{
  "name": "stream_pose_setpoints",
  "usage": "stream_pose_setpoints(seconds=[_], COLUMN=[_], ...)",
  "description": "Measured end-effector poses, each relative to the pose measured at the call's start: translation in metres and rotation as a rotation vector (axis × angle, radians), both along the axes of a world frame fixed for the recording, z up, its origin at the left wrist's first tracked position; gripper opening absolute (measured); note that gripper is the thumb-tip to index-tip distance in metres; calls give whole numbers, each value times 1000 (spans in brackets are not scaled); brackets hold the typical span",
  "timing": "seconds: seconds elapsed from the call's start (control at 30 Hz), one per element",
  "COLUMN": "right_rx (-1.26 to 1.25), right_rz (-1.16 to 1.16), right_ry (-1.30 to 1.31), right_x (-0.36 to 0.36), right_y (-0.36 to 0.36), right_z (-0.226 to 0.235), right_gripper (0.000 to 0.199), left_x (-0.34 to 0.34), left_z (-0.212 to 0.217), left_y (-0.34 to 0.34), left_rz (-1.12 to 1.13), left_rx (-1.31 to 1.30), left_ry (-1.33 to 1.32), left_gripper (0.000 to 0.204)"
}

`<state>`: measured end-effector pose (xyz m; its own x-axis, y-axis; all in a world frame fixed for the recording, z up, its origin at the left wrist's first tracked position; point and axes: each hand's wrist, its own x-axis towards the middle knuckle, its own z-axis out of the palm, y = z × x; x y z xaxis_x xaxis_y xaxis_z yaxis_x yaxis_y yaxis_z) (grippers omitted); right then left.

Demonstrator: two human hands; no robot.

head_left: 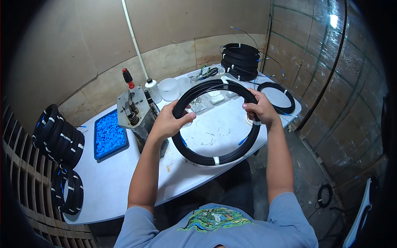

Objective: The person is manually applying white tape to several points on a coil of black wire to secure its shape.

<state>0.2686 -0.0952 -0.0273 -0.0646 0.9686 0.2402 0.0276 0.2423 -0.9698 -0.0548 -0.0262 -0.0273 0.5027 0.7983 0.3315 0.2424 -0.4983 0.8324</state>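
Observation:
Between both hands I hold up a coil of black cable (pixel 197 157), tilted above the near part of the white table (pixel 198 173). White tape bands bind it, and small blue pieces show at its inner edge. My left hand (pixel 171 119) is closed round the coil's left side, thumb toward the middle. My right hand (pixel 261 106) grips the upper right side, its thumb across the cable. Behind the coil lie clear trays of small parts (pixel 216 97), partly hidden by it.
At left stand a metal hand press (pixel 134 109) and a blue tray (pixel 98 153) of small blue pieces. Cable coils are stacked at the left (pixel 62 136) and back right (pixel 240 62). A single coil (pixel 289 99) lies at the right edge. Plastic tubs (pixel 169 89) and a bottle (pixel 152 89) stand behind.

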Motion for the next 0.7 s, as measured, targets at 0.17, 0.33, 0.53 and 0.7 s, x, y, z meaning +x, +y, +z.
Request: stream_pose_setpoints(seconds=[0.17, 0.33, 0.53, 0.7], right_rx=[-69, 90, 93, 62], right_rz=[106, 49, -171, -369], right_ry=[-264, -516, -149, 180], right_x=[-11, -14, 4, -30], right_y=[13, 26, 30, 21], right_z=[31, 44, -12, -54], right_gripper=[38, 49, 39, 25], left_x=[7, 9, 4, 2], left_z=[-12, -32, -51, -61], left_y=[1, 9, 15, 25], left_rz=[100, 78, 134, 165], left_rx=[-150, -248, -497, -573], left_ry=[-62, -279, -656, -763], left_gripper=[26, 19, 22, 29])
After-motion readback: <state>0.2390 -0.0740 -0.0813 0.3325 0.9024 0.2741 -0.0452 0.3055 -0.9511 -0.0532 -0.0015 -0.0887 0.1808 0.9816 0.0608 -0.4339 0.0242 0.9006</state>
